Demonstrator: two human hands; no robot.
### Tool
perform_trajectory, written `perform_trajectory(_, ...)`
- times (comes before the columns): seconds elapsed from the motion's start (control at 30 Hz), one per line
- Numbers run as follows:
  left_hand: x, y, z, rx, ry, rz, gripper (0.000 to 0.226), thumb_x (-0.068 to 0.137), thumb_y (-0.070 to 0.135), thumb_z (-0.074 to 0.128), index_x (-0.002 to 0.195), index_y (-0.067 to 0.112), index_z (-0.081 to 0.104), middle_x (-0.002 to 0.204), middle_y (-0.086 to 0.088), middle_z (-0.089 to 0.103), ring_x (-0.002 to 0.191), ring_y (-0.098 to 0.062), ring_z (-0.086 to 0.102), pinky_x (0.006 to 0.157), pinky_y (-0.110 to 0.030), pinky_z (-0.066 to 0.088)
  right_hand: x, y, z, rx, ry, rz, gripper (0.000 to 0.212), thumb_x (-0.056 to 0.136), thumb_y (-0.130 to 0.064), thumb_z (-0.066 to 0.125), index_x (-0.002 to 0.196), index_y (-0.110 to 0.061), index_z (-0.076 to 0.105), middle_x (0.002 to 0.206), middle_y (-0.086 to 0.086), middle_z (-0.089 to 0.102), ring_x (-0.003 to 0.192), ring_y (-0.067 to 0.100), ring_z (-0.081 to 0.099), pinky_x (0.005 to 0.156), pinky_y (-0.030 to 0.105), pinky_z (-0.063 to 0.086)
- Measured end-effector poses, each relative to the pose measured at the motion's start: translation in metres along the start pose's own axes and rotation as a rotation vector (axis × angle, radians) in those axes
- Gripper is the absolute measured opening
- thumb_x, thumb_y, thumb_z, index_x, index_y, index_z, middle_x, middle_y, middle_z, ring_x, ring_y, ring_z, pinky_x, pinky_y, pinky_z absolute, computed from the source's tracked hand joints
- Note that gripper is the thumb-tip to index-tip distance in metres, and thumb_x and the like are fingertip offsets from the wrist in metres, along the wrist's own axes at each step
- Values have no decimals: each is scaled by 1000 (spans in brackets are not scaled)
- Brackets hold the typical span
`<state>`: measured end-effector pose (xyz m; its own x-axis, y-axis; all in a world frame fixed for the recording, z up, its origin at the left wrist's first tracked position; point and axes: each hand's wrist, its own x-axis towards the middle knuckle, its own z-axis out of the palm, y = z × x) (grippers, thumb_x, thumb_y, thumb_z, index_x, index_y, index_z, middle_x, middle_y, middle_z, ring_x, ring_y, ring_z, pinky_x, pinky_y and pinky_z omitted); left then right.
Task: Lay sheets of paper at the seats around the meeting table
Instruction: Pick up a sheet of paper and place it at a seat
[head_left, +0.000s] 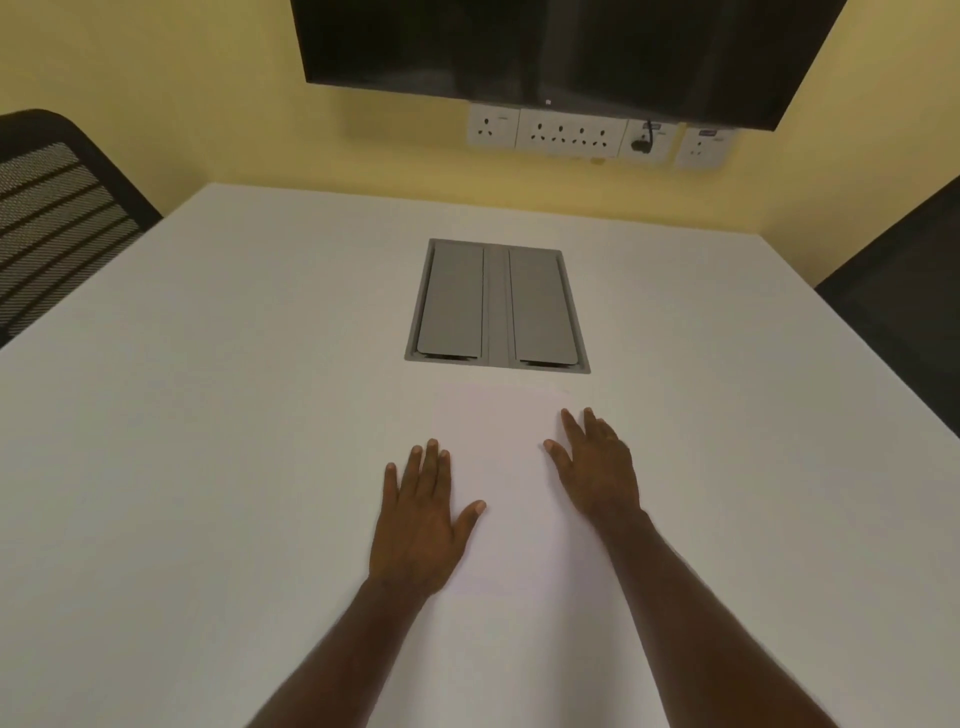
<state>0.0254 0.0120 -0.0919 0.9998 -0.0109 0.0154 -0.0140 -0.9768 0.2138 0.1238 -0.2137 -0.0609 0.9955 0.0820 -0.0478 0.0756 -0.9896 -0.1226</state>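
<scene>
— Pressing flat at lower centre: why is the pale white paper sheet (511, 467) pinned to the white tabletop (208, 415)?

— Probably to be squared; left hand (418, 525) and right hand (597, 478) fingers are spread, nothing gripped.

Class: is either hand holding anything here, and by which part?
Nothing is gripped. The left hand and right hand lie flat on the sheet of paper.

Matt white table, paper on it

I see smooth matt paper (511, 467) on the matt table (208, 415), a brushed grey metal-looking cable hatch (497, 306), a mesh chair back (57, 218), a glossy screen (566, 47).
</scene>
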Motion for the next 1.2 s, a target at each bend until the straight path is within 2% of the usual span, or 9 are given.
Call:
perform_trajectory(0.17,2,-1,3,52,-17,-2,91,88,69,-12,159,13,-3,169,-4,-9,156,-22,-9,126,-47,-6,12,5,-2,-87,30,-16,66,101,-59,27,155,-21,27,160,10,30,143,31,34,112,43,34)
perform_trajectory(0.53,1,0,3,15,5,7,85,94,66,4,160,12,0,168,-5,-8,156,-23,-9,126,-48,-6,12,5,-10,45,26,-19,53,100,-54,40,150,-36,40,163,9,26,147,30,28,117,43,24)
perform_trajectory(0.6,0,-1,3,12,9,7,85,94,66,4,160,12,0,168,-5,-9,156,-23,-9,126,-48,-6,8,3,-15,139,84,-24,47,98,-49,50,143,-38,50,154,8,40,140,29,37,114,40,28)
perform_trajectory(0.67,0,-2,2,12,10,1,86,93,67,3,160,13,0,169,-4,-8,156,-22,-9,126,-47,-6,4,-1,-20,281,151,-35,44,95,-40,59,138,-37,56,130,5,58,123,27,52,105,37,38)
perform_trajectory(0.73,0,-2,2,-5,19,0,85,95,68,5,160,13,1,169,-4,-7,156,-21,-8,127,-47,-6,-4,-7,-28,580,167,-18,49,92,-25,65,140,-34,56,113,0,65,107,20,60,94,25,45)
perform_trajectory(0.83,-4,-4,-5,-202,90,8,84,98,66,22,160,13,2,167,0,-7,156,-16,-5,127,-42,-3,-21,-23,-42,957,192,38,70,86,-2,68,147,-29,46,95,-1,64,82,14,58,70,4,45)
perform_trajectory(1.0,-4,-5,-52,-1005,137,-285,90,96,38,62,160,21,2,169,3,4,156,-14,7,127,-35,8,-60,-54,-91,1159,267,60,89,82,6,71,155,-26,31,90,21,61,78,21,58,69,15,50)
perform_trajectory(1.07,-1,-4,-85,-1139,184,-347,90,93,39,66,161,26,8,169,6,5,155,-15,14,126,-38,17,-80,-62,-113,1207,251,22,91,81,6,73,155,-26,30,90,23,62,76,19,58,70,18,52)
perform_trajectory(1.2,-8,1,-173,-1095,392,-50,90,85,50,72,158,30,25,169,12,9,146,12,16,114,-8,22,-129,-63,-160,1207,285,-52,90,82,3,73,154,-29,32,82,7,59,69,8,56,67,10,48)
